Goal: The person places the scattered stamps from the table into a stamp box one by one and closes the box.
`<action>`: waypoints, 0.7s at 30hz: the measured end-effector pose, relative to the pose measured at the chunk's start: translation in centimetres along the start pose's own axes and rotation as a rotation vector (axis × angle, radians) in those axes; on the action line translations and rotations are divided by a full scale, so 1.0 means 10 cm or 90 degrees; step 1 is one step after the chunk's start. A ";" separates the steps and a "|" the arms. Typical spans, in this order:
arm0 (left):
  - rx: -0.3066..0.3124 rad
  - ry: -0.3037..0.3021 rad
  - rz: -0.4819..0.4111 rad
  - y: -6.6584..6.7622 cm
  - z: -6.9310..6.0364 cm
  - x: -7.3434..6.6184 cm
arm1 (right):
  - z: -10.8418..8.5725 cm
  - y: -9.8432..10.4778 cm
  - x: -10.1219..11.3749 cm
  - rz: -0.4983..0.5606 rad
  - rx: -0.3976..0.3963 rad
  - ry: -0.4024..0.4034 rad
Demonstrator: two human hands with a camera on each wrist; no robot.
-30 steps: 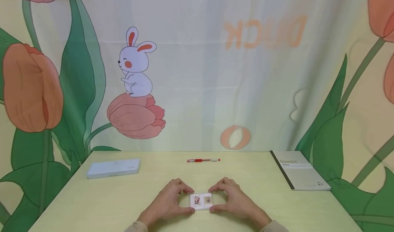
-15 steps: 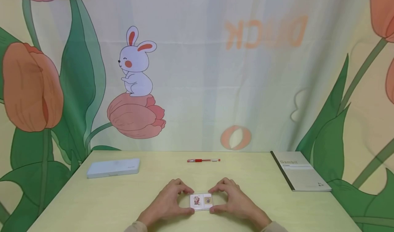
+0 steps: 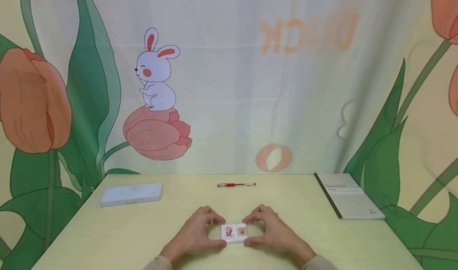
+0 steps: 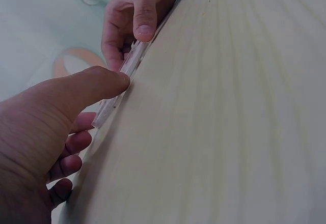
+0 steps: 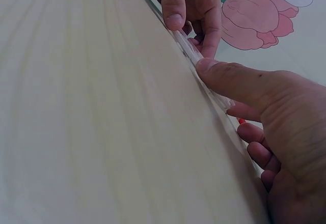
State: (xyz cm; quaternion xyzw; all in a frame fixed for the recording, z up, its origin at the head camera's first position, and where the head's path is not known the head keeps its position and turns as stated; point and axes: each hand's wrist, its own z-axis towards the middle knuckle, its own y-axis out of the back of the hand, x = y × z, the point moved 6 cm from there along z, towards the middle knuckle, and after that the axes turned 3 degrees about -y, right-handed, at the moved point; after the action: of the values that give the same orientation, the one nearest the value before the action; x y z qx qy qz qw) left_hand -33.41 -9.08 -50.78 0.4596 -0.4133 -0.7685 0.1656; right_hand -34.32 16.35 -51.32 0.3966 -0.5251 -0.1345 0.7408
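A small flat clear plastic case (image 3: 234, 233) with two little pictures on its top lies level between the hands, near the table's front. My left hand (image 3: 198, 230) pinches its left end, thumb at the near edge and a fingertip at the far edge. On the opposite end my right hand (image 3: 272, 230) holds it the same way. Seen edge-on in the left wrist view, the thin case (image 4: 108, 111) is close to the tabletop; whether it touches is hard to tell. The right wrist view has the case (image 5: 188, 48) running between both thumbs.
A red gel pen (image 3: 236, 185) lies beyond the hands. At the back left sits a pale blue flat box (image 3: 131, 194), and a notebook (image 3: 350, 196) with a dark spine is at the right. A printed curtain (image 3: 222, 83) hangs behind the table (image 3: 107, 238).
The head view has shifted very slightly. Both hands keep the same hold on the case, which stays in place.
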 end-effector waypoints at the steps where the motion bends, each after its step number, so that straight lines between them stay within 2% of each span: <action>1: 0.001 0.000 0.001 0.00 0.00 0.00 | 0.00 0.00 0.00 0.002 0.001 0.000; 21: 0.008 -0.017 0.008 -0.01 -0.02 -0.02 | -0.02 -0.02 0.00 -0.003 0.010 0.005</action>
State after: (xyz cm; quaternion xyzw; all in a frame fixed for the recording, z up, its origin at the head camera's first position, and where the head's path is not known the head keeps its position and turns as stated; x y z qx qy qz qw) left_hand -33.08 -8.94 -50.82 0.4476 -0.4231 -0.7709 0.1624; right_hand -34.10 16.34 -51.53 0.4042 -0.5224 -0.1310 0.7393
